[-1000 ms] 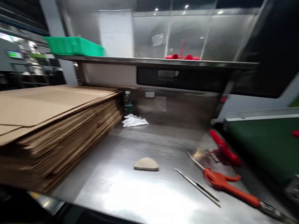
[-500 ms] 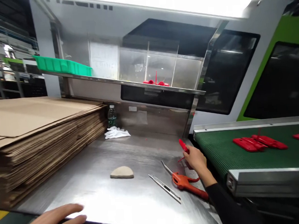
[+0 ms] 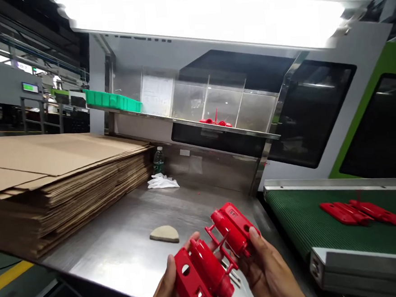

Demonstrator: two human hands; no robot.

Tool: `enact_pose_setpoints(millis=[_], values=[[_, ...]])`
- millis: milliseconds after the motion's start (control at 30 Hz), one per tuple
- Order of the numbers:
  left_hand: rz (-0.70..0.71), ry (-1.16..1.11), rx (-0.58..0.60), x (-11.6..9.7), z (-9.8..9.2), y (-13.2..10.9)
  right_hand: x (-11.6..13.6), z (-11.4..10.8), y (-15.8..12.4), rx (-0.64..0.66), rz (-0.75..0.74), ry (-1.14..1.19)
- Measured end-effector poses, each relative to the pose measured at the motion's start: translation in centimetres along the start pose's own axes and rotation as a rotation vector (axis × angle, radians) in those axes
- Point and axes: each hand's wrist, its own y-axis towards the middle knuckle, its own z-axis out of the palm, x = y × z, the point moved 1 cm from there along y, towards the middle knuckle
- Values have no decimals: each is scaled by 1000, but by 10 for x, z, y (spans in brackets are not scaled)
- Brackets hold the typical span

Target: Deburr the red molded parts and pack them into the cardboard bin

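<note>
Both my hands hold a shiny red plastic moulding (image 3: 208, 265) above the front of the metal table. It has two matching halves, each a flat plate with holes and a rounded barrel, joined by thin red runners with a sprue between. My left hand (image 3: 165, 284) grips the left half, thumb on the near edge of its plate and fingers behind. My right hand (image 3: 270, 270) grips the right half, its thumb near a round hole. Behind the moulding only the end of a slim metal tool (image 3: 234, 279) shows. A beige half-round pad (image 3: 164, 233) lies to the left.
Stacked cardboard sheets (image 3: 95, 192) stand on the left. White gloves (image 3: 162, 181) and a bottle (image 3: 158, 160) are at the back. A shelf bears a green tray (image 3: 113, 101) and red parts (image 3: 216, 122). On the right, a green conveyor (image 3: 290, 210) carries another red moulding (image 3: 363, 211).
My right hand has come from the table's right side towards me with the red moulding. My left hand, open before, now grips its other half. The view has shifted, and the orange air gun is hidden.
</note>
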Motion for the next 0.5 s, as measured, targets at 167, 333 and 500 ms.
enact_pose_setpoints(millis=[167,333,500], values=[[-34,-193,276,-19,-2,-11,-9,0,-8,120,9,125],[-73,-264,222,-29,-3,-17,-4,3,0,168,-56,-35],[-33,-381,23,-31,16,-20,-9,8,20,147,-60,-80]])
